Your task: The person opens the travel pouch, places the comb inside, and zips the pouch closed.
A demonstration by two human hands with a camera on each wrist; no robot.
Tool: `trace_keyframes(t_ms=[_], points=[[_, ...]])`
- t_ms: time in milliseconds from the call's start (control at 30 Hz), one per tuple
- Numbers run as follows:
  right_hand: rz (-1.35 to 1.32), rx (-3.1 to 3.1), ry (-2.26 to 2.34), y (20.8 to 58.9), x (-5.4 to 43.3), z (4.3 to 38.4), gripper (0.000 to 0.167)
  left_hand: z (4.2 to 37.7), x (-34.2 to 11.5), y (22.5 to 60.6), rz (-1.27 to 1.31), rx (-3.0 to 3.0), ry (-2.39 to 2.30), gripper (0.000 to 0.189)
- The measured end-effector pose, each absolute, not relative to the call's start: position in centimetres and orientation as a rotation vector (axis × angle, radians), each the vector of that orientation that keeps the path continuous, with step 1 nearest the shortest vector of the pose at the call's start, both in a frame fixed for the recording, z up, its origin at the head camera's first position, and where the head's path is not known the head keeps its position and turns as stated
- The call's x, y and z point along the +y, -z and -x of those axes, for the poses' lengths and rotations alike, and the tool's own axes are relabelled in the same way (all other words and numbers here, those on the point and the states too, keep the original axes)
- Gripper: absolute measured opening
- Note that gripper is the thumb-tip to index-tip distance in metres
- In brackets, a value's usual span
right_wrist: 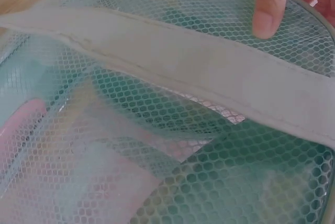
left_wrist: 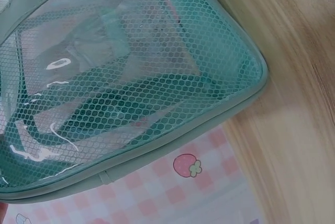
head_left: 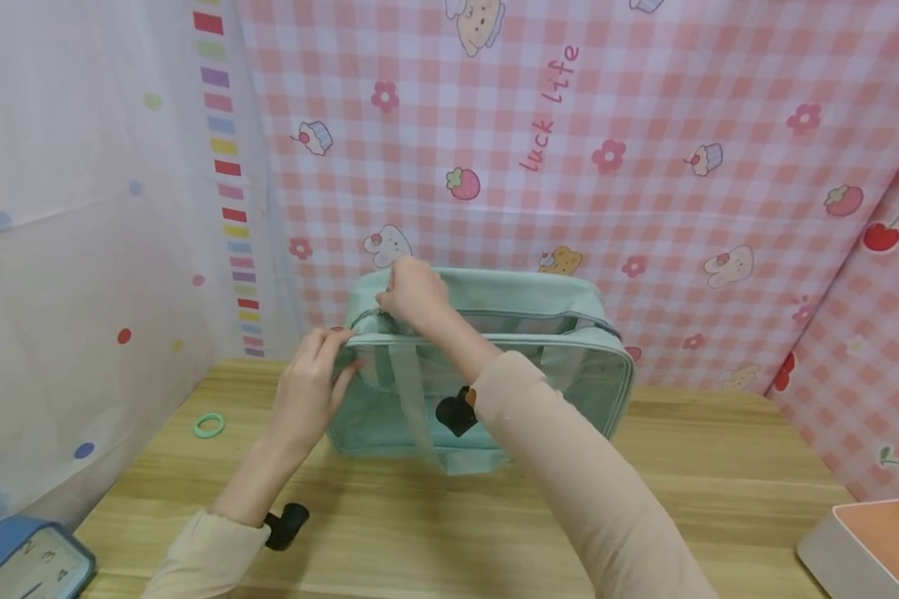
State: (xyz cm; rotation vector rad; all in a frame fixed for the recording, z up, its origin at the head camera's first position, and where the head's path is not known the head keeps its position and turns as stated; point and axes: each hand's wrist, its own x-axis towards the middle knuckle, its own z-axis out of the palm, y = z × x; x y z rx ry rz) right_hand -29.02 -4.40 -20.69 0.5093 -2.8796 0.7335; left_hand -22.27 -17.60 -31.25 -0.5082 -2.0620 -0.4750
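A mint-green bag (head_left: 363,420) with see-through mesh sides stands upright on the table, its top partly unzipped. My left hand (head_left: 309,378) holds the bag's upper left corner, thumb on the front mesh and fingers over the rim. At the left end of the top opening, my right hand (head_left: 417,291) pinches at the zipper (head_left: 380,311) with curled fingers; the pull is mostly hidden. A pale carry strap (right_wrist: 172,54) crosses the mesh front (right_wrist: 157,103) in the right wrist view. Through the mesh (left_wrist: 157,41) in the left wrist view, clear glossy plastic shows.
A green ring (head_left: 209,426) lies on the wooden table (head_left: 389,532) to the left. A blue clock (head_left: 37,561) sits at the near left, and a white box with an orange top (head_left: 872,545) at the near right. Behind the bag hangs a pink checked cloth (head_left: 532,225).
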Motion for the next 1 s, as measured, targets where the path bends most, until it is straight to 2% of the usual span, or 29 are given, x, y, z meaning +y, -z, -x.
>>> trace_keyframes(t_ms=[167, 333, 567, 800, 1000], points=[[-0.507, -2.858, -0.689, 20.8, -4.3, 28.8, 0.044, 22.3, -17.6, 31.4, 0.508, -2.048, 0.485, 0.037], [-0.466, -2.897, -0.671, 20.9, -4.1, 28.9, 0.047, 22.3, -17.6, 31.4, 0.509, -2.037, 0.490, 0.037], [-0.312, -2.874, -1.194, 20.7, -4.2, 28.9, 0.038, 22.2, -17.6, 31.6, 0.519, -2.016, 0.482, 0.038], [-0.534, -2.630, -0.966, 21.0, -5.0, 27.7, 0.041, 22.2, -17.7, 31.8, 0.505, -2.005, 0.458, 0.036], [-0.431, -2.706, -1.184, 21.2, -3.2, 28.5, 0.039, 22.3, -17.5, 31.9, 0.523, -1.995, 0.465, 0.036]])
